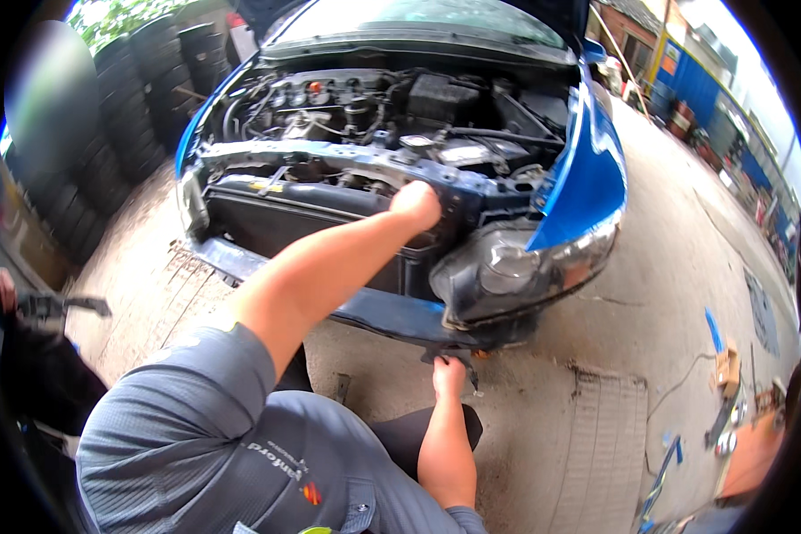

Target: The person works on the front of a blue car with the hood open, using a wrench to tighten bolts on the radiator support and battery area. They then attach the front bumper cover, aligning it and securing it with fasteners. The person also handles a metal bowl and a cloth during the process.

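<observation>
Across the front of a blue car (587, 191) with its hood up, my left hand (416, 205) reaches in at the upper crossmember (329, 158), just behind the radiator (285, 227). Its fingers dip out of sight there. Below the bumper beam (383, 311), my right hand (449, 376) is closed at a dark piece under the car's front corner; the piece is too small and blurred to name. Between the two hands sits the clear headlight (512, 267), with the blue fender edge above it. The front bumper cover is off.
Stacks of tires (133, 80) stand at the far left. At the left edge another person's hand (2, 289) is beside a dark part (84, 307). A cardboard box (727, 372), cables and an orange-red item (752, 454) lie on the floor to the right.
</observation>
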